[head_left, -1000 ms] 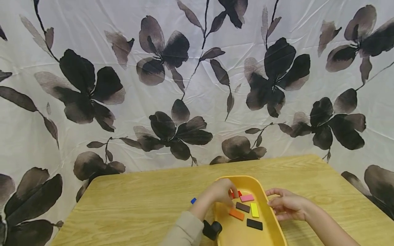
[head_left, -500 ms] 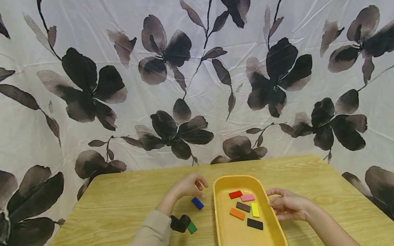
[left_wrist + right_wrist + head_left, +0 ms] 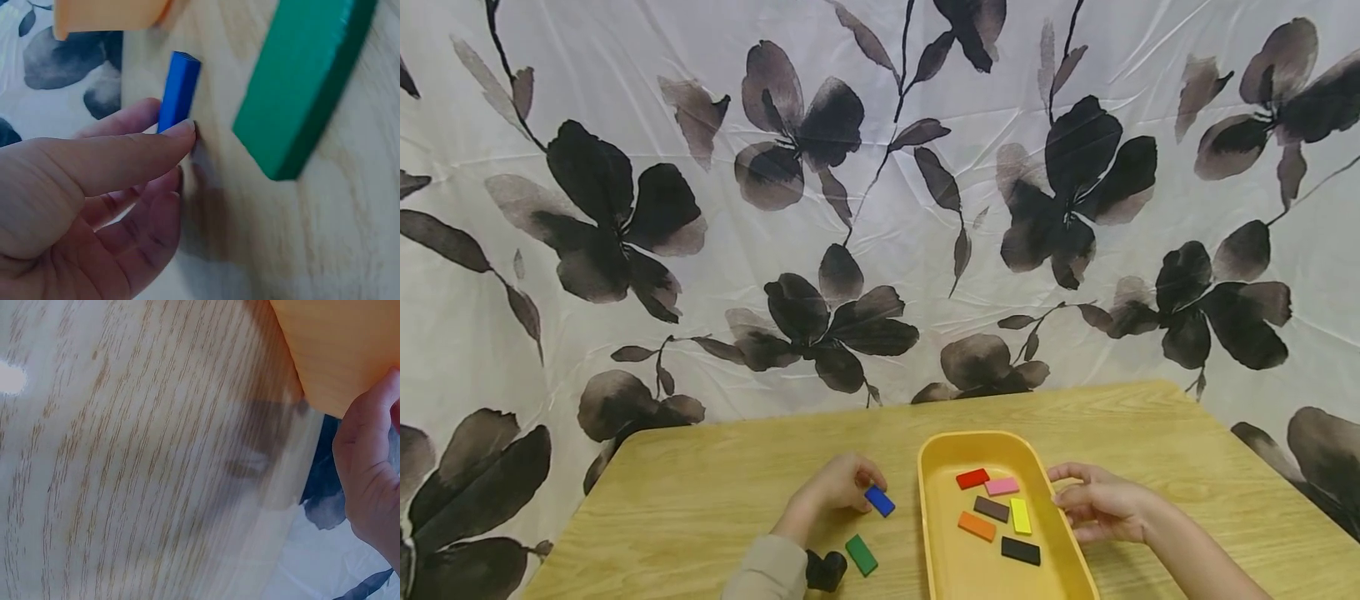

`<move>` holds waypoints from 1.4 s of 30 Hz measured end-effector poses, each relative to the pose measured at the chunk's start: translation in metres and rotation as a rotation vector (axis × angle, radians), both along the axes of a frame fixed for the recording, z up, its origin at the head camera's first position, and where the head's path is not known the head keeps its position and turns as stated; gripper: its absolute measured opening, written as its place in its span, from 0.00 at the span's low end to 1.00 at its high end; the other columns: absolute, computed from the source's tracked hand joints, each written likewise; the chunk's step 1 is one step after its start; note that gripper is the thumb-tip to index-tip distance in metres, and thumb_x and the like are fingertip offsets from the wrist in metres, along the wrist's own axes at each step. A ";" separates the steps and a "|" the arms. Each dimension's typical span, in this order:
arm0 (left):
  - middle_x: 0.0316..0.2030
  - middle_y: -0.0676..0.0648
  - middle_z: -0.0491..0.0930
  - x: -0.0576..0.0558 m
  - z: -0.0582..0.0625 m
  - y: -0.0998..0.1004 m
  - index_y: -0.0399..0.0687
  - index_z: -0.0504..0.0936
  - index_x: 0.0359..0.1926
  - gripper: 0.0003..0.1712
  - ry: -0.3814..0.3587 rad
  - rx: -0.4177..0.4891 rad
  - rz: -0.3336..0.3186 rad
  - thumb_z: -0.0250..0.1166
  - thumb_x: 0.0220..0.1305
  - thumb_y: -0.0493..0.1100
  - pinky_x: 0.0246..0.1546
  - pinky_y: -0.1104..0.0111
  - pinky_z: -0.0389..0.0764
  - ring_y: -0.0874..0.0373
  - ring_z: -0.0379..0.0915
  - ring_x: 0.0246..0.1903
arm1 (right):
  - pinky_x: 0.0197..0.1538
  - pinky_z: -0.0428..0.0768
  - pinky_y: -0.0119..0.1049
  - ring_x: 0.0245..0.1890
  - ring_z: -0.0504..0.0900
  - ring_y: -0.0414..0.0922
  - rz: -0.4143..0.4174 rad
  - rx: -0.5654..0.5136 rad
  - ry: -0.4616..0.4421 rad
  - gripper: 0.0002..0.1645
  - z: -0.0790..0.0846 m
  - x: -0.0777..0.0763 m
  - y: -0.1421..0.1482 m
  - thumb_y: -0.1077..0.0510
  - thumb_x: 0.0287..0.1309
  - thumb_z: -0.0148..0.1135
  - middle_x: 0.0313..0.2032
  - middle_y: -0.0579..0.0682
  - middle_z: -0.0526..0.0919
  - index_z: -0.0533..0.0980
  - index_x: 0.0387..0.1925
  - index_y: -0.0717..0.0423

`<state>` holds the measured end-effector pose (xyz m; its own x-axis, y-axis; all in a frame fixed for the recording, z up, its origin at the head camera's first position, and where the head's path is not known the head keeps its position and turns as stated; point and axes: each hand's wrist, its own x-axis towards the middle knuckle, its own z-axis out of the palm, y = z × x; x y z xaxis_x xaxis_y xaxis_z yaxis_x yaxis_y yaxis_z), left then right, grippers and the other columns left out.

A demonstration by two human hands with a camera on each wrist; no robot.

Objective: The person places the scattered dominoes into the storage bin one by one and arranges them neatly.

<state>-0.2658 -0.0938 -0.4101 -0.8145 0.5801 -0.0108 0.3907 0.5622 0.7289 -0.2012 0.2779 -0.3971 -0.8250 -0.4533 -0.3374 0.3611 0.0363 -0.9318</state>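
Observation:
My left hand (image 3: 829,487) pinches a small blue rectangular block (image 3: 881,501) between thumb and fingers, left of the yellow tray (image 3: 973,577). The left wrist view shows this blue block (image 3: 179,90) standing out past the thumb tip, over the wood. A green block (image 3: 861,556) lies on the table nearer to me, beside the left wrist. My right hand (image 3: 1108,505) holds the tray's right rim, with its fingers along the outer wall. Only part of the right hand (image 3: 370,456) shows in the right wrist view, at the tray's wall (image 3: 340,356).
Inside the tray lie a red block (image 3: 973,478), a pink block (image 3: 1002,486), a brown block (image 3: 992,508), a yellow block (image 3: 1020,516), an orange block (image 3: 977,526) and a black block (image 3: 1020,550). A flowered cloth (image 3: 925,250) hangs behind the wooden table (image 3: 722,483).
My left hand has left the tray, moved left to the blue block and taken hold of it. The red block shows uncovered in the tray. The right hand stays at the rim.

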 end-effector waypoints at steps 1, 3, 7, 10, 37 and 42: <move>0.35 0.41 0.81 0.000 0.000 0.000 0.34 0.83 0.33 0.16 0.007 0.001 -0.001 0.68 0.38 0.20 0.44 0.56 0.76 0.44 0.75 0.41 | 0.34 0.80 0.33 0.28 0.77 0.39 0.001 -0.002 0.001 0.21 0.000 0.000 0.000 0.65 0.59 0.53 0.32 0.50 0.79 0.60 0.53 0.61; 0.31 0.43 0.81 -0.001 0.000 -0.002 0.33 0.83 0.31 0.15 0.020 0.005 -0.005 0.68 0.38 0.19 0.41 0.59 0.75 0.48 0.74 0.36 | 0.34 0.80 0.33 0.28 0.77 0.39 0.001 -0.004 0.000 0.21 0.001 -0.001 0.000 0.64 0.60 0.53 0.32 0.50 0.79 0.60 0.53 0.61; 0.26 0.44 0.79 -0.001 -0.001 -0.004 0.32 0.81 0.28 0.13 0.031 0.016 -0.020 0.68 0.38 0.20 0.33 0.68 0.71 0.56 0.67 0.29 | 0.35 0.80 0.34 0.28 0.77 0.39 -0.002 -0.004 -0.004 0.21 0.002 -0.002 0.000 0.64 0.60 0.53 0.32 0.50 0.79 0.60 0.53 0.61; 0.25 0.45 0.78 -0.001 -0.002 -0.007 0.32 0.80 0.27 0.12 0.004 0.027 -0.034 0.70 0.38 0.21 0.29 0.71 0.70 0.58 0.66 0.27 | 0.34 0.80 0.33 0.27 0.77 0.39 -0.004 0.004 -0.008 0.21 0.002 -0.001 -0.001 0.65 0.60 0.53 0.32 0.50 0.79 0.60 0.53 0.61; 0.25 0.50 0.75 -0.001 -0.008 -0.015 0.34 0.80 0.28 0.11 -0.006 0.037 -0.005 0.74 0.42 0.29 0.30 0.74 0.70 0.60 0.67 0.28 | 0.33 0.80 0.33 0.26 0.77 0.39 -0.029 0.029 -0.014 0.23 0.005 0.001 -0.002 0.65 0.58 0.54 0.31 0.51 0.78 0.59 0.53 0.63; 0.28 0.48 0.77 0.000 -0.006 -0.019 0.34 0.80 0.29 0.11 -0.011 0.041 0.005 0.74 0.43 0.30 0.33 0.72 0.73 0.59 0.71 0.30 | 0.34 0.80 0.33 0.26 0.77 0.39 -0.030 0.018 -0.016 0.22 0.004 0.001 -0.001 0.65 0.58 0.53 0.32 0.51 0.78 0.59 0.53 0.62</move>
<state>-0.2662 -0.1132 -0.4157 -0.8171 0.5765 0.0040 0.3803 0.5338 0.7553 -0.1998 0.2766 -0.3933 -0.8326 -0.4226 -0.3580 0.3767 0.0419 -0.9254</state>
